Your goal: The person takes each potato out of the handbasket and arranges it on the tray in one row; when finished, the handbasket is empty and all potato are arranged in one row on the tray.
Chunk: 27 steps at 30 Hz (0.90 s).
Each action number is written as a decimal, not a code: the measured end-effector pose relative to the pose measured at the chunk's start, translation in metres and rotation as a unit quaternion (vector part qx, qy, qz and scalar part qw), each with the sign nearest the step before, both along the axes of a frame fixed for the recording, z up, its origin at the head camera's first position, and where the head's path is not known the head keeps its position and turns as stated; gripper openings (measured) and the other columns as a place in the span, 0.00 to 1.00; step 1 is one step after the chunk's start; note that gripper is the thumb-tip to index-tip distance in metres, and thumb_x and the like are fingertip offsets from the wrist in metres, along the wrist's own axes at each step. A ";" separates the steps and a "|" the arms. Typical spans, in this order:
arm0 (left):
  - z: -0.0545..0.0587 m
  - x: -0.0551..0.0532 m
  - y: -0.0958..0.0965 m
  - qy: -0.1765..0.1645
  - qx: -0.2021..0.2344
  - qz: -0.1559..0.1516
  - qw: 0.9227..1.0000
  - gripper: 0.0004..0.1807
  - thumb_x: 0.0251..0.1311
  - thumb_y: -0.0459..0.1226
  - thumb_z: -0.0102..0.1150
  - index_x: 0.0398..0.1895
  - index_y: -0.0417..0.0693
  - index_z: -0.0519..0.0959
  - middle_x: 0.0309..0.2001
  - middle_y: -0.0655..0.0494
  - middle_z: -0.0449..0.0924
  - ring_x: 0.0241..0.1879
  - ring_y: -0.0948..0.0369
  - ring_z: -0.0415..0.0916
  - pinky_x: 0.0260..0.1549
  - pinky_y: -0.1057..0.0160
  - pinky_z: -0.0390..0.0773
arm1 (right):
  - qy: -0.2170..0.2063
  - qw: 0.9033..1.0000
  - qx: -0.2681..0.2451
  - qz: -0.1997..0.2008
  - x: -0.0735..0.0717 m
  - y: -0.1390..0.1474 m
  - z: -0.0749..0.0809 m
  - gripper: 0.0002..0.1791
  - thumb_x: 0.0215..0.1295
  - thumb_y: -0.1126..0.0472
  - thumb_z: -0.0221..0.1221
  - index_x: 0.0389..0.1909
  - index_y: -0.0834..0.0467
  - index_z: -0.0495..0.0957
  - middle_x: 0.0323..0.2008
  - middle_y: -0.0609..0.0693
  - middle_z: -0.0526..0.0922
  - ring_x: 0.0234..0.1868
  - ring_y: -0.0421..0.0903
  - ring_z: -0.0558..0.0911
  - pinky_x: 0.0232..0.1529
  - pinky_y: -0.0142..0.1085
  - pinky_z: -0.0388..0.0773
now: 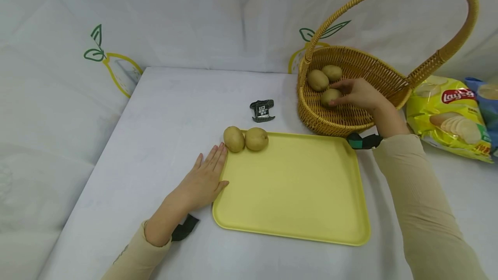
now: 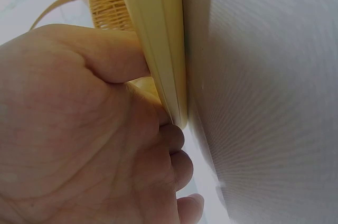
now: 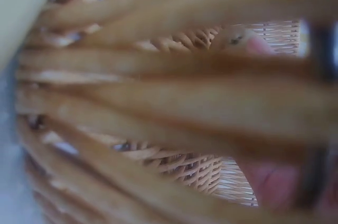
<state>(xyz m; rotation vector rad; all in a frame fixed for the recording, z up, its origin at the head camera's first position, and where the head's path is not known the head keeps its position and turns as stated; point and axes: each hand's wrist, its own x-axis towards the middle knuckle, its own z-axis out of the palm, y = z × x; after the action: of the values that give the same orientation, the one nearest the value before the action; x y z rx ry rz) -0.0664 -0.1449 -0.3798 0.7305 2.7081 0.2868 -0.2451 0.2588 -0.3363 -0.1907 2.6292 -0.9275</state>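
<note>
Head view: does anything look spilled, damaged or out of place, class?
I see no spill or clear damage. One oddity, perhaps: a small black packet with white print lies alone on the white table, outside both the yellow rectangular tray and the tan wicker basket.

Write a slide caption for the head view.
Right hand gripping a potato in the basket; left hand touching the tray, two potatoes at its far left corner.

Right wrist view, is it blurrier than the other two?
Yes: right wrist, the nearest basket strands are out of focus; head, potatoes and yellow tray look clear, with soft shadow beside the right sleeve; left wrist, the left hand is fairly clear, upper-left corner washed out.
</note>
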 end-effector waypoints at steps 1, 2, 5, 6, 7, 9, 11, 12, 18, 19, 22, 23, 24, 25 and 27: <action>0.000 0.000 0.000 0.000 0.000 0.000 1.000 0.41 0.69 0.44 0.47 0.72 0.30 0.41 0.74 0.40 0.35 0.73 0.48 0.33 0.66 0.42 0.42 | 0.002 1.000 0.002 0.000 0.000 0.000 0.000 0.35 0.59 0.54 0.65 0.62 0.67 0.67 0.60 0.71 0.68 0.61 0.63 0.65 0.59 0.56 0.60; 0.000 0.000 0.000 0.000 0.000 -0.001 1.000 0.41 0.69 0.44 0.47 0.72 0.30 0.41 0.74 0.40 0.35 0.73 0.48 0.33 0.66 0.42 0.42 | 0.004 1.000 0.002 -0.002 0.001 -0.001 0.001 0.34 0.58 0.54 0.66 0.62 0.67 0.68 0.60 0.70 0.68 0.60 0.62 0.66 0.59 0.56 0.60; 0.000 0.001 0.000 -0.001 0.000 -0.002 1.000 0.41 0.69 0.44 0.47 0.72 0.30 0.41 0.74 0.40 0.35 0.73 0.48 0.33 0.66 0.42 0.42 | 0.010 1.000 0.004 -0.008 0.004 -0.001 0.003 0.36 0.56 0.52 0.67 0.61 0.66 0.69 0.60 0.69 0.69 0.61 0.63 0.65 0.58 0.56 0.61; 0.000 0.001 0.000 -0.002 0.000 -0.002 1.000 0.41 0.69 0.44 0.47 0.72 0.30 0.40 0.74 0.40 0.35 0.73 0.48 0.33 0.66 0.42 0.42 | 0.013 1.000 -0.001 -0.015 0.006 -0.001 0.004 0.36 0.55 0.52 0.68 0.61 0.66 0.70 0.60 0.69 0.69 0.61 0.62 0.65 0.58 0.56 0.61; 0.001 0.001 0.000 -0.002 0.000 -0.003 1.000 0.41 0.69 0.44 0.47 0.72 0.30 0.40 0.74 0.40 0.34 0.73 0.48 0.33 0.66 0.42 0.42 | 0.018 1.000 -0.006 -0.023 0.007 -0.002 0.005 0.37 0.54 0.51 0.68 0.61 0.66 0.70 0.59 0.68 0.70 0.61 0.61 0.66 0.58 0.55 0.61; 0.001 0.001 0.001 -0.004 -0.001 -0.003 1.000 0.41 0.69 0.44 0.47 0.72 0.30 0.40 0.74 0.41 0.34 0.73 0.48 0.33 0.66 0.42 0.42 | 0.031 0.999 -0.018 -0.038 0.011 -0.002 0.007 0.37 0.53 0.51 0.69 0.61 0.66 0.70 0.59 0.67 0.70 0.61 0.60 0.66 0.57 0.54 0.63; 0.001 0.000 0.001 -0.006 -0.003 -0.004 1.000 0.41 0.69 0.44 0.47 0.72 0.31 0.40 0.74 0.41 0.34 0.73 0.48 0.32 0.66 0.42 0.42 | 0.050 0.997 -0.037 -0.050 0.014 -0.004 0.009 0.38 0.53 0.52 0.70 0.61 0.66 0.70 0.60 0.65 0.70 0.61 0.58 0.67 0.57 0.52 0.64; 0.001 0.000 0.001 -0.006 -0.005 -0.004 1.000 0.41 0.69 0.44 0.47 0.72 0.31 0.40 0.74 0.41 0.33 0.73 0.48 0.32 0.66 0.43 0.42 | 0.059 0.996 -0.049 -0.056 0.015 -0.005 0.010 0.38 0.52 0.53 0.70 0.62 0.66 0.70 0.60 0.65 0.71 0.61 0.58 0.68 0.57 0.51 0.64; 0.001 0.000 0.001 -0.005 -0.004 -0.004 1.000 0.41 0.69 0.44 0.47 0.72 0.31 0.40 0.74 0.41 0.34 0.73 0.48 0.32 0.66 0.42 0.42 | 0.100 0.986 -0.104 -0.086 0.027 -0.013 0.018 0.36 0.52 0.54 0.70 0.62 0.61 0.72 0.62 0.57 0.71 0.61 0.52 0.70 0.53 0.34 0.70; 0.001 0.000 0.001 -0.004 -0.003 -0.004 1.000 0.41 0.69 0.44 0.47 0.72 0.31 0.40 0.74 0.41 0.34 0.73 0.48 0.32 0.66 0.42 0.41 | 0.105 0.983 -0.118 -0.090 0.029 -0.015 0.019 0.35 0.52 0.55 0.70 0.61 0.60 0.72 0.61 0.54 0.72 0.60 0.50 0.70 0.51 0.30 0.70; 0.000 -0.001 0.000 -0.002 -0.003 -0.003 1.000 0.41 0.69 0.45 0.47 0.72 0.31 0.40 0.74 0.41 0.34 0.73 0.49 0.32 0.66 0.42 0.41 | 0.116 0.973 -0.177 -0.093 0.036 -0.021 0.023 0.32 0.51 0.60 0.71 0.59 0.59 0.75 0.59 0.49 0.75 0.55 0.42 0.74 0.43 0.21 0.72; 0.000 -0.001 0.000 -0.002 -0.001 -0.002 1.000 0.41 0.69 0.45 0.47 0.72 0.31 0.40 0.74 0.41 0.34 0.73 0.48 0.32 0.66 0.42 0.41 | 0.115 0.968 -0.202 -0.093 0.039 -0.024 0.025 0.31 0.51 0.62 0.71 0.59 0.59 0.75 0.58 0.47 0.76 0.54 0.40 0.76 0.43 0.21 0.73; 0.000 -0.001 0.000 -0.002 -0.001 -0.002 1.000 0.41 0.69 0.45 0.47 0.72 0.31 0.40 0.74 0.41 0.34 0.73 0.49 0.32 0.66 0.42 0.41 | 0.118 0.963 -0.224 -0.093 0.041 -0.026 0.026 0.30 0.50 0.64 0.71 0.58 0.58 0.76 0.57 0.46 0.77 0.52 0.38 0.76 0.42 0.21 0.74; 0.000 -0.001 0.000 -0.002 -0.001 -0.002 1.000 0.41 0.69 0.45 0.47 0.72 0.31 0.40 0.74 0.41 0.34 0.73 0.49 0.32 0.66 0.42 0.41 | 0.117 0.955 -0.256 -0.093 0.043 -0.029 0.027 0.30 0.50 0.67 0.70 0.57 0.59 0.77 0.56 0.46 0.77 0.50 0.37 0.77 0.42 0.22 0.75; 0.000 -0.001 0.000 -0.002 -0.002 -0.001 1.000 0.41 0.69 0.45 0.47 0.72 0.31 0.40 0.74 0.41 0.34 0.73 0.49 0.31 0.66 0.43 0.41 | 0.121 0.944 -0.294 -0.088 0.048 -0.035 0.029 0.28 0.48 0.71 0.70 0.55 0.61 0.78 0.54 0.46 0.78 0.48 0.37 0.79 0.42 0.23 0.76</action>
<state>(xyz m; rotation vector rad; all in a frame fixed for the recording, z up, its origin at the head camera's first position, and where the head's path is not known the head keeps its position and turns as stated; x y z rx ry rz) -0.0672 -0.1446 -0.3801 0.7319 2.7021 0.2830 -0.1971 0.2235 -0.3075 -0.2265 2.5257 -1.8460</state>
